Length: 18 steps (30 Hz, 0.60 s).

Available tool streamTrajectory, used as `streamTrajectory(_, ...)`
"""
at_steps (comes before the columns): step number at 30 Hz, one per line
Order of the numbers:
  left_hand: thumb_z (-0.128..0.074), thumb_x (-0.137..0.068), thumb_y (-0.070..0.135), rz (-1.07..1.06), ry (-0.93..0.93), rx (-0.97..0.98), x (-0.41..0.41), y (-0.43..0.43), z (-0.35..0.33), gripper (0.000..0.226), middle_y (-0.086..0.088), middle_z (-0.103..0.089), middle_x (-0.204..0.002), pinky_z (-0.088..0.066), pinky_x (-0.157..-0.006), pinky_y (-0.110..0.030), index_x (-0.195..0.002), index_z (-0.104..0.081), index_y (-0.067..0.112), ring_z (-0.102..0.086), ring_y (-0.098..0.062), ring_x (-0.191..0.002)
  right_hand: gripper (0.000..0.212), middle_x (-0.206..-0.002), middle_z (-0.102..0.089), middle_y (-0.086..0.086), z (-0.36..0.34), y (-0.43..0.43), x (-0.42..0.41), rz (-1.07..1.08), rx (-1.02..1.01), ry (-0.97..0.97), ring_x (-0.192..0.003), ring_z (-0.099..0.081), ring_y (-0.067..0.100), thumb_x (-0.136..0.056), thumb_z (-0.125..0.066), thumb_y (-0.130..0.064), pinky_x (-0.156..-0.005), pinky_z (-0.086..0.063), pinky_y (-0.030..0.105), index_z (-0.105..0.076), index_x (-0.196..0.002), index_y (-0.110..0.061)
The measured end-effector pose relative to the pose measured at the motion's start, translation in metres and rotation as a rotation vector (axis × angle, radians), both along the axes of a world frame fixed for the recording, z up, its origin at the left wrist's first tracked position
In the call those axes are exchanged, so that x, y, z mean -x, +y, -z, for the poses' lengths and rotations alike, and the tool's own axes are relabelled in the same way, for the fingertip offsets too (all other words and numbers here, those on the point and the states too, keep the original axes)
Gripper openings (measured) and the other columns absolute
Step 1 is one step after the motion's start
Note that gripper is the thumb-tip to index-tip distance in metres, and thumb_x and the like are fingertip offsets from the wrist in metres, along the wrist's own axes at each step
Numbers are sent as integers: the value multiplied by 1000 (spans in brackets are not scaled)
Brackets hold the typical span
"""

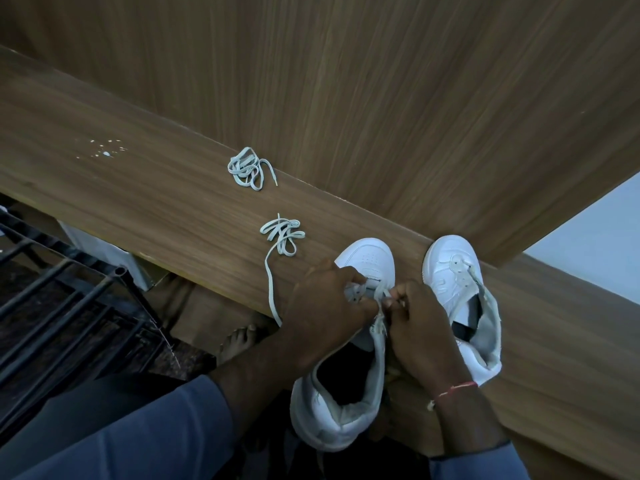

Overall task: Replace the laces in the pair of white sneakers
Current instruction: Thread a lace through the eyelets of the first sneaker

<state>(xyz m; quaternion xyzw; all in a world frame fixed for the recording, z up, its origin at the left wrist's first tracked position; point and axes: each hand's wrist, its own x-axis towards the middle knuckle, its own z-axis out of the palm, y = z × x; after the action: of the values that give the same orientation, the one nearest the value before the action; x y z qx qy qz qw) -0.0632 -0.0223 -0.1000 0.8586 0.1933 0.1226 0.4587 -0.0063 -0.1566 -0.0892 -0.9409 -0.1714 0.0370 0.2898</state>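
Two white sneakers stand on a wooden ledge [145,188], toes pointing away from me. The left sneaker [349,403] hangs partly over the ledge's near edge. My left hand [325,303] grips its eyelet area. My right hand [419,323] pinches a white lace [382,294] at the eyelets beside it. The right sneaker [460,285] stands alone with no lace showing in its eyelets. A loose pale lace [280,237] lies bunched on the ledge with one end trailing toward my left hand. A second lace bundle [247,169] lies farther back.
A wooden panel [381,98] rises behind the ledge. A black metal rack [69,299] stands on the floor at lower left, and a bare foot [237,341] shows below the ledge. White specks [105,148] dot the ledge at left.
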Motion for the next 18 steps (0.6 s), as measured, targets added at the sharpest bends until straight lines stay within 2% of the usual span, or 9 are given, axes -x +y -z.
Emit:
streamTrajectory(1,-69,-70,42,-2,1,-16,0,0,0,41,4,-60,-106,-46,-90,-32,-110,-68,31,-55,-12,-102,17,-103,-62,-4,-4,1,1,25,-100,47,-88,-59,13,-97,-54,-13,-76,-42,28,-55,-83,-22)
streamTrajectory(3,-67,-71,44,1,8,-43,1,-2,0,41,5,-60,-108,-46,-91,-33,-110,-69,32,-55,-13,-104,18,-114,-67,3,-29,3,6,76,-676,291,-83,-67,18,-99,-48,-6,-80,-54,33,-55,-83,-12)
streamTrajectory(5,-66,-72,46,3,27,-52,1,-4,0,40,7,-60,-110,-46,-91,-33,-110,-69,34,-55,-12,-105,18,-100,-70,7,-62,-3,11,6,-1262,484,-68,-65,16,-98,-43,-6,-71,-57,27,-51,-83,-11)
streamTrajectory(6,-67,-72,47,4,32,-55,1,-5,0,40,7,-60,-111,-46,-91,-33,-110,-69,34,-55,-11,-105,17,-91,-69,5,-74,-8,11,-9,-1353,472,-63,-60,12,-98,-43,-9,-67,-54,24,-51,-84,-13)
streamTrajectory(8,-67,-72,47,6,23,-56,1,-6,2,40,8,-61,-110,-46,-92,-35,-109,-69,34,-54,-11,-106,16,-76,-62,1,-81,-15,9,26,-1241,382,-55,-52,9,-98,-48,-12,-58,-48,19,-57,-84,-14)
streamTrajectory(11,-63,-68,48,4,2,-32,1,-5,2,41,8,-59,-104,-46,-91,-35,-106,-68,34,-54,-11,-104,10,-66,-64,-2,-51,-15,5,142,-586,127,-50,-51,6,-92,-63,-14,-54,-43,17,-72,-92,-17)
streamTrajectory(14,-61,-65,48,1,-9,2,1,-5,3,43,9,-58,-101,-46,-92,-36,-105,-68,33,-54,-11,-103,18,-89,-72,-3,-16,-6,7,41,-31,-89,-84,-64,10,-93,-63,-19,-71,-40,18,-75,-106,-18)
streamTrajectory(16,-60,-63,47,-13,-29,30,1,-5,5,44,9,-59,-100,-46,-91,-35,-104,-69,32,-55,-10,-102,20,-100,-72,5,-11,0,8,17,56,-103,-97,-64,23,-94,-62,-20,-79,-42,28,-74,-108,-13)
streamTrajectory(18,-64,-65,44,-11,-44,47,1,-5,6,41,9,-59,-100,-47,-89,-32,-104,-69,32,-55,-9,-100,12,-90,-68,2,-10,2,6,29,49,-102,-93,-62,25,-92,-63,-17,-79,-43,32,-74,-96,-13)
